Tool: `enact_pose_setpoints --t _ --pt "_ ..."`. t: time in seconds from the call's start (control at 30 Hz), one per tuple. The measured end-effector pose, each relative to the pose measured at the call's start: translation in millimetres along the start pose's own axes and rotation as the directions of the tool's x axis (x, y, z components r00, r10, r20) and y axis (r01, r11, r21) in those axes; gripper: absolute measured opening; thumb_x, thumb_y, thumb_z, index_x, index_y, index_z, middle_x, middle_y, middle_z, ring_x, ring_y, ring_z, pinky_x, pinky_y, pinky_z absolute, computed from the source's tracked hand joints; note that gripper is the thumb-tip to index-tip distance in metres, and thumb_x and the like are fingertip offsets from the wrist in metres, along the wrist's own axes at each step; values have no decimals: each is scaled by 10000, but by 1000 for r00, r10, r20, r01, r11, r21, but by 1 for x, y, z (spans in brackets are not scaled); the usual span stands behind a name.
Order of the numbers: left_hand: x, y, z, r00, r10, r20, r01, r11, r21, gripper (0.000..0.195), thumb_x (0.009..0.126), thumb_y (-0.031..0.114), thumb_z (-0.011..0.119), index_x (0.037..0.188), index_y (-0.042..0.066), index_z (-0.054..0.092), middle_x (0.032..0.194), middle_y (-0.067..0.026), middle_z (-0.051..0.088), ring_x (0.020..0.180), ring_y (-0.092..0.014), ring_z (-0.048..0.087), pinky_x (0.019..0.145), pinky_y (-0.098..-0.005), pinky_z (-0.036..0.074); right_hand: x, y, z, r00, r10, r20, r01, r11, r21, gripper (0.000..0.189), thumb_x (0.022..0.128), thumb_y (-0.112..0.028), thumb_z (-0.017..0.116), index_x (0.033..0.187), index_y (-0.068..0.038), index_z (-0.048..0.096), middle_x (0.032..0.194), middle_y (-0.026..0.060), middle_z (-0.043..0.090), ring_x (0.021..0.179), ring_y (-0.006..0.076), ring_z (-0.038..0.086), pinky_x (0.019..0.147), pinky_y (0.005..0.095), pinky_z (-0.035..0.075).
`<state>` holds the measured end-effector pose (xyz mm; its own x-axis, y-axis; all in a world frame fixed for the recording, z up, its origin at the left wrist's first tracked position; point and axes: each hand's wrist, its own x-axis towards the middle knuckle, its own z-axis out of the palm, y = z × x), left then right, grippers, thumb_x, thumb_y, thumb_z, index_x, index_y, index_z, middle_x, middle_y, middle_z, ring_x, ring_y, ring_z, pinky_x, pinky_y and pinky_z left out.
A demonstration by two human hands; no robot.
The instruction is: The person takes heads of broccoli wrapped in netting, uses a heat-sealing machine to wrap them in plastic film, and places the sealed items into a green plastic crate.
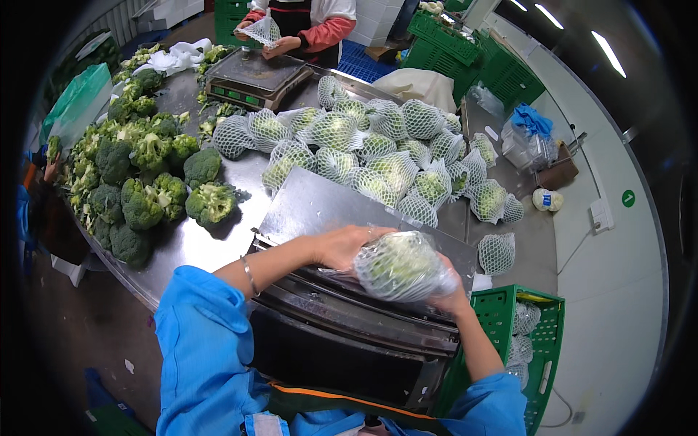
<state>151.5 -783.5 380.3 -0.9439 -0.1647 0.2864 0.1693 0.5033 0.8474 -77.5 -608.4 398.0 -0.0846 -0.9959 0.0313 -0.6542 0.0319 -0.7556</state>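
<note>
Between my hands is a vegetable head in white foam netting and clear plastic film [401,267], held above a metal wrapping machine's flat top [322,204]. My left hand [346,248] grips its left side, the fingers partly hidden behind it. My right hand [450,289] holds its right side, with loose film around it. Past the machine lies a pile of green heads in foam nets [332,131]. One netted piece [496,253] lies alone at the right. Bare broccoli heads [142,201] are heaped on the steel table at the left.
A green crate [553,332] with netted heads stands at the lower right. A digital scale [256,71] sits at the back; behind it a co-worker's hands [281,46] hold a foam net. Another person's hand [53,168] touches broccoli at the far left. A wall [611,305] bounds the right.
</note>
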Motion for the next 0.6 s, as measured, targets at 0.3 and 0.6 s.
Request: enact_pose_setpoints --t 0.3,0.6 --pt "-119 106 89 843 -286 456 361 928 -86 854 732 436 666 1342 -3 262 1009 -235 591 828 -359 614 746 -382 502 -199 -36 61 734 471 489 -678 551 486 503 747 -87 666 1205 -16 471 1054 64 570 1018 164 532 844 299 469" --pt "-200 123 100 677 -677 290 642 351 -682 226 896 147 527 915 -54 628 906 -129 655 830 -173 628 767 -292 509 -273 -46 89 466 838 284 -586 52 808 278 862 -156 548 1021 71 560 958 170 628 871 214 627 792 303 503"
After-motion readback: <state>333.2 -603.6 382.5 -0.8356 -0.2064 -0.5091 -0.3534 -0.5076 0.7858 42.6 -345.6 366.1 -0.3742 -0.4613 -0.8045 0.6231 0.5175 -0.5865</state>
